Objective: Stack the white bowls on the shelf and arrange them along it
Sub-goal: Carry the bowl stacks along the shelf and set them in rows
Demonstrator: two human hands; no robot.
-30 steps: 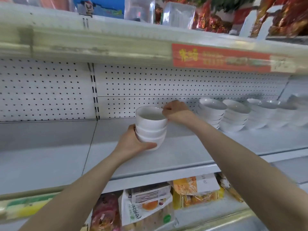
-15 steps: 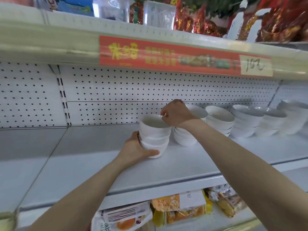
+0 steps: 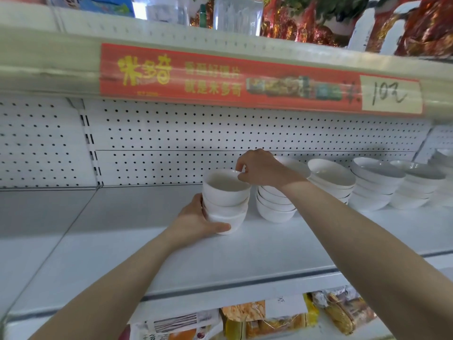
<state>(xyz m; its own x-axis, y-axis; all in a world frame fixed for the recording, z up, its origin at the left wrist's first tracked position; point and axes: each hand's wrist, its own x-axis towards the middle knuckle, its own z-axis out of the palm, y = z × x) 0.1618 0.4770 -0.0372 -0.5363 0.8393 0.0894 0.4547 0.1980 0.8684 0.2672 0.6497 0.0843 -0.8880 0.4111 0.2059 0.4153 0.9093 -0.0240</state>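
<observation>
A short stack of white bowls stands on the white shelf, close beside the leftmost of several other white bowl stacks lined up toward the right. My left hand wraps around the bottom of the stack, thumb across its front. My right hand pinches the rim of the top bowl from the right side. Part of the neighbouring stack is hidden behind my right wrist.
More stacks of wider bowls run along the back to the right edge. A perforated back panel closes the shelf behind. An upper shelf edge with a red label strip hangs overhead. Packaged goods fill the shelf below.
Both hands have carried the stack rightward along the shelf, bringing it up beside the leftmost neighbouring stack. The grips stay the same.
</observation>
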